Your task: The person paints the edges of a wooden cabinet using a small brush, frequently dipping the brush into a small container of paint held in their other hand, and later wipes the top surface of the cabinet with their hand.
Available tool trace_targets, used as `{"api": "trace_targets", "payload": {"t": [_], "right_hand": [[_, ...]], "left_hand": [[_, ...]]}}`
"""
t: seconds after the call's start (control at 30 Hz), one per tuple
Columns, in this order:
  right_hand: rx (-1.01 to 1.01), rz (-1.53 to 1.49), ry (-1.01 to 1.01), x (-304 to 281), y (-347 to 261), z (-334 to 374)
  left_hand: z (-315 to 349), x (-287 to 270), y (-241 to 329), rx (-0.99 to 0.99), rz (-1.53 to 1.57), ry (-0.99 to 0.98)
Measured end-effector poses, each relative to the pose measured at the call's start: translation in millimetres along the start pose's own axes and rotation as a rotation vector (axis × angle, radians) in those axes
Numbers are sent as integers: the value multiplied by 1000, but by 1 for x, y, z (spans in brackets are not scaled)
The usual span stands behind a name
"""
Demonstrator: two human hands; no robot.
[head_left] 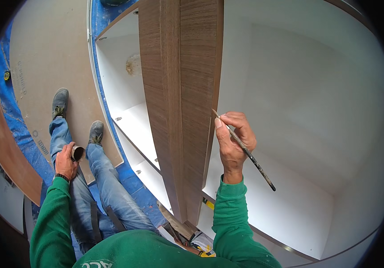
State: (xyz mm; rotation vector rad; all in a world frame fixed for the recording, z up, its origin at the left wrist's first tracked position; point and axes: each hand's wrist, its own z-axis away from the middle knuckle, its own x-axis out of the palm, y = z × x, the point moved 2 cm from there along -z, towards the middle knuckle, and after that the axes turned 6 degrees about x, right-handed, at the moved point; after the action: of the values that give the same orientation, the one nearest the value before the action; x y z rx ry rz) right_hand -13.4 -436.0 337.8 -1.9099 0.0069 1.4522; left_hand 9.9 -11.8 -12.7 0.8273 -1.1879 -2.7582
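My right hand (235, 138) pinches a thin paintbrush (251, 156) with a dark, paint-spotted handle. Its fine tip points up and left, at the edge of a brown wood-grain panel (196, 80); whether it touches cannot be made out. Lower left, in front of my thigh, my left hand (67, 161) is wrapped round a small round cup (78, 153) with a dark inside. What the cup contains does not show. The wood-grain panel stands between two white cabinet interiors, one wide on the right (290, 89) and one narrower on the left (119, 80).
Brown protective board (44, 40) covers the floor over blue sheeting (145, 198). A curved brown panel (9, 138) lies far left, near a small yellow and black object (7, 75). Metal hinge plates (118, 119) sit on the left cabinet. Bags and loose items (201, 243) lie below the panel.
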Motion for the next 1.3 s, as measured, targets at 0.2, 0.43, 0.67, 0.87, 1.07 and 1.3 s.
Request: {"api": "trace_targets", "payload": {"t": [0.2, 0.43, 0.67, 0.87, 1.07, 1.3], "right_hand": [[42, 8, -14, 3, 4, 0], [83, -20, -42, -14, 5, 19], [86, -11, -40, -7, 1, 11], [120, -29, -76, -14, 7, 27], [67, -29, -45, -12, 0, 15], [114, 27, -90, -14, 6, 26]], "left_hand": [[3, 0, 3, -3, 4, 9], [4, 5, 1, -22, 9, 4], [7, 5, 3, 2, 9, 5], [5, 0, 4, 12, 17, 7], [4, 4, 3, -9, 13, -2], [4, 3, 0, -13, -8, -7]]}}
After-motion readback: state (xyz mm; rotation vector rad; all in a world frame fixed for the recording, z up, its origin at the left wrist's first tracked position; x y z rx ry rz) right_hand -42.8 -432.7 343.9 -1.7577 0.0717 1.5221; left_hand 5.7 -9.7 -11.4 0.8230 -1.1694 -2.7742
